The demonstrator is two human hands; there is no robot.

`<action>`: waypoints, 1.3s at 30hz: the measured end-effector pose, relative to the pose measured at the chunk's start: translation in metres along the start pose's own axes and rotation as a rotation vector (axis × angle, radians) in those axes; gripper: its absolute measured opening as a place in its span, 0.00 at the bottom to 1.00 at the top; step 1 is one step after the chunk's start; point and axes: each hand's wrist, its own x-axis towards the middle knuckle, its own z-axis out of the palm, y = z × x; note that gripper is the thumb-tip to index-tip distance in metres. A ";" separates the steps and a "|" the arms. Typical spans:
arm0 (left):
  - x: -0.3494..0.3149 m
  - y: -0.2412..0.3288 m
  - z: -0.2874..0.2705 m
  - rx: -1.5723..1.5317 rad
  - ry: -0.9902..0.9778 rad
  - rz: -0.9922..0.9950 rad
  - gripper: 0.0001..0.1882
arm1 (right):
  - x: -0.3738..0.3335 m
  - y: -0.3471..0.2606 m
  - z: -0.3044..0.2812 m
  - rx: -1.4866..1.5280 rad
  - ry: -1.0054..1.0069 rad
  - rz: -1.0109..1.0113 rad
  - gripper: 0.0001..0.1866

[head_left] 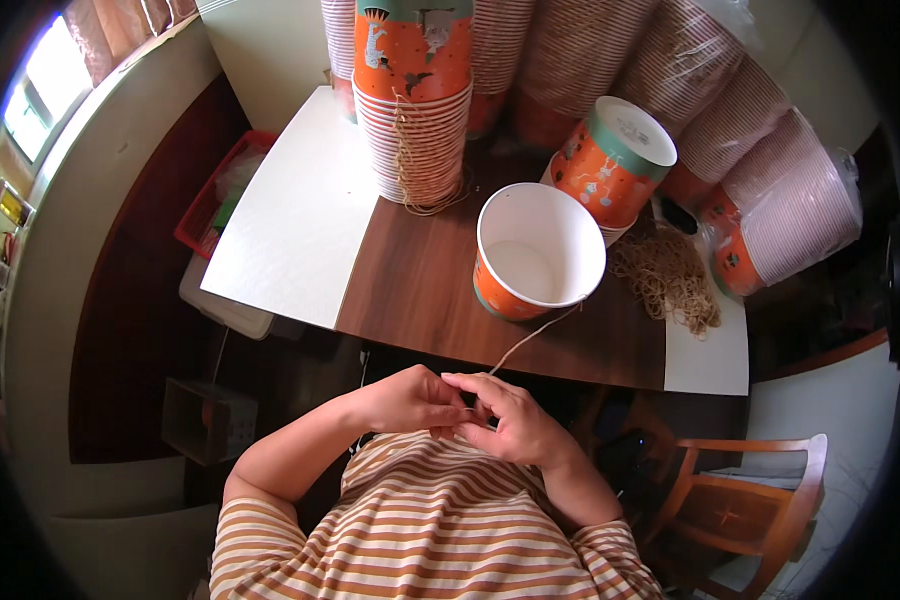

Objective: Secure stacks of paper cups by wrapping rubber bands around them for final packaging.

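Observation:
My left hand (pixel 410 402) and my right hand (pixel 515 420) meet in front of my striped shirt, fingertips pinched together. A thin beige string (pixel 530 339) runs from the rim of a paper bucket (pixel 510 297) down to my fingers, where both hands grip it. Its end is hidden among the fingers. That bucket, orange outside and white inside, stands upright with its mouth tilted toward me at the table's near edge. Just behind it, an upside-down orange and green bucket (pixel 610 165) sits on a nested stack.
A brown and white table (pixel 430 290) lies before me. Tall bucket stack (pixel 410 140) with string hanging on it stands at the back. Tangled string pile (pixel 675 280) lies at right, beside plastic-wrapped stacks (pixel 770 215). A wooden chair (pixel 745 500) is at lower right, a red basket (pixel 205 215) at left.

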 end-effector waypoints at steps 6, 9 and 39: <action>0.000 -0.016 -0.005 -0.316 0.011 -0.018 0.15 | 0.000 0.018 0.001 -0.191 0.216 -0.191 0.13; 0.001 -0.016 -0.004 -0.591 0.009 -0.044 0.15 | -0.001 0.017 0.000 -0.192 0.281 -0.189 0.09; -0.001 -0.016 0.003 -0.318 0.050 0.054 0.11 | -0.007 0.007 -0.005 -0.231 0.193 -0.178 0.10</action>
